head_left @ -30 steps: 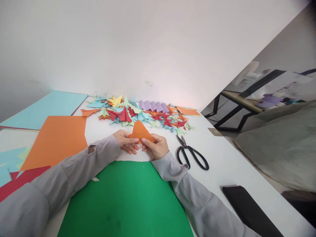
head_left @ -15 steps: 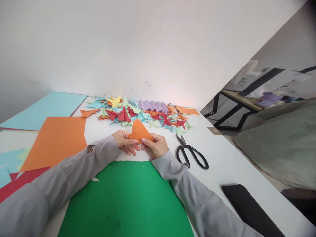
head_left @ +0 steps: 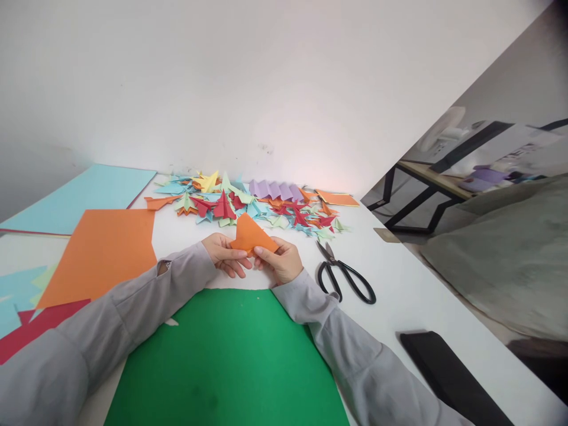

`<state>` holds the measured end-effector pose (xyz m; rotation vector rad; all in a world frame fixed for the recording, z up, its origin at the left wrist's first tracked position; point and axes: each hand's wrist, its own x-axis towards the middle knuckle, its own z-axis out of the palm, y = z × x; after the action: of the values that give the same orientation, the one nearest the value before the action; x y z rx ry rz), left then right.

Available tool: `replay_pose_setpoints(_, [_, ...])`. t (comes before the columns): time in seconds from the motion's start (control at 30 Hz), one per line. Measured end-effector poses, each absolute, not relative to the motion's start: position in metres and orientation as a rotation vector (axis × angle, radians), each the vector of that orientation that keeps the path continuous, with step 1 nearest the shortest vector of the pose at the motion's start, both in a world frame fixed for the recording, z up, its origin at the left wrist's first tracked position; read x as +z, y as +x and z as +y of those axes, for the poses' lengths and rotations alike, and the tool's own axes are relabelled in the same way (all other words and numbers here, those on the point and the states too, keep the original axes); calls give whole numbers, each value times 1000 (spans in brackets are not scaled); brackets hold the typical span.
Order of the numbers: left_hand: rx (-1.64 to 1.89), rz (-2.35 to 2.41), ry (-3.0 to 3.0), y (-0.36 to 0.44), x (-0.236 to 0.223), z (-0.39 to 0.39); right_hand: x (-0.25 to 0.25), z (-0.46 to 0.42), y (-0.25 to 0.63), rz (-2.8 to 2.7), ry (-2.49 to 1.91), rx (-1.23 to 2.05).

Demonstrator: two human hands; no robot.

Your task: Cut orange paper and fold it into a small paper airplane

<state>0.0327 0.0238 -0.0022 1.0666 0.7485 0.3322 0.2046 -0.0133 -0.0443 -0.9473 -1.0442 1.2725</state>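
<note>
Between my two hands is a small folded piece of orange paper (head_left: 254, 232), its pointed side up. My left hand (head_left: 225, 254) pinches its left end, thumb on the near face. My right hand (head_left: 283, 258) grips the lower right edge, its thumb pressed near the bottom middle. Both hands are just beyond the far edge of a green sheet (head_left: 226, 355). Behind the orange paper lies a heap of small folded paper shapes (head_left: 224, 205) in red, blue, green, yellow and orange. The fingers behind the paper are partly hidden.
Black-handled scissors (head_left: 344, 272) lie right of my right hand. Nearer on the right is a black flat object (head_left: 448, 373). Orange (head_left: 102, 248), light blue (head_left: 84, 198) and red sheets (head_left: 48, 328) spread on the left. A purple pleated strip (head_left: 275, 190) lies by the wall.
Both hands stay nearly in place with the folded orange paper between them. Only very slight finger movement shows.
</note>
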Motion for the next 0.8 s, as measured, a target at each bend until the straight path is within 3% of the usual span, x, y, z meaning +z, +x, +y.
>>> replay_pose_setpoints(0.8, [396,856,1058,40,-3,21,-40,-14,200,-1075,-999,1274])
